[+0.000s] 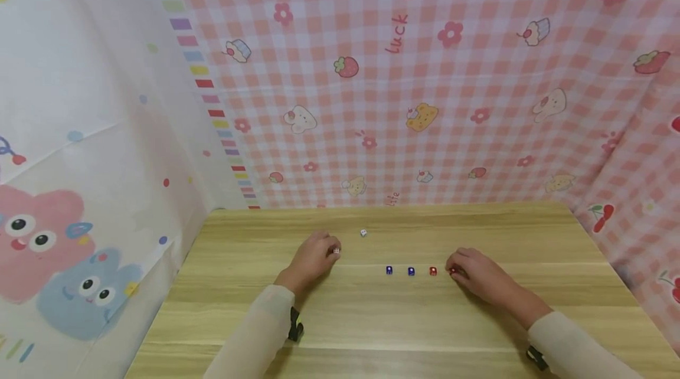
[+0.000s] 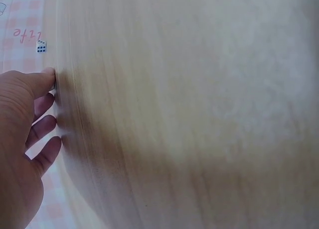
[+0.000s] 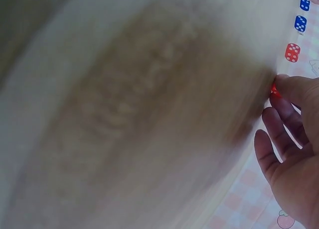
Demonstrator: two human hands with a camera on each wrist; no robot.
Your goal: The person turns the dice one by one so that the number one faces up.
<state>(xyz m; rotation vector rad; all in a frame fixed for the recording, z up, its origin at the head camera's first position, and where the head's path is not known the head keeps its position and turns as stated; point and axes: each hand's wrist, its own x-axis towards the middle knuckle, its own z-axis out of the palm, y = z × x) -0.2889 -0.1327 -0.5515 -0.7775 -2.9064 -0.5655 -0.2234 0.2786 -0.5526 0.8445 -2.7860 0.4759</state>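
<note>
My left hand (image 1: 314, 256) pinches a white die (image 1: 336, 251) between thumb and fingertips, low over the wooden table. A second white die (image 1: 363, 232) lies farther back, to the right of that hand; in the left wrist view this white die (image 2: 41, 47) shows dark pips. On the right, my right hand (image 1: 480, 274) pinches a red die (image 3: 275, 89), mostly covered by the thumb and index finger. Just left of it a row runs along the table: another red die (image 1: 433, 271), then a blue die (image 1: 411, 271) and a second blue die (image 1: 389, 270), spaced slightly apart.
The wood-grain table (image 1: 350, 320) ends at the back against a pink checked cloth (image 1: 372, 149). A white cloth with cartoon figures (image 1: 122, 190) hangs along the left side. Dark straps with small devices sit at both wrists.
</note>
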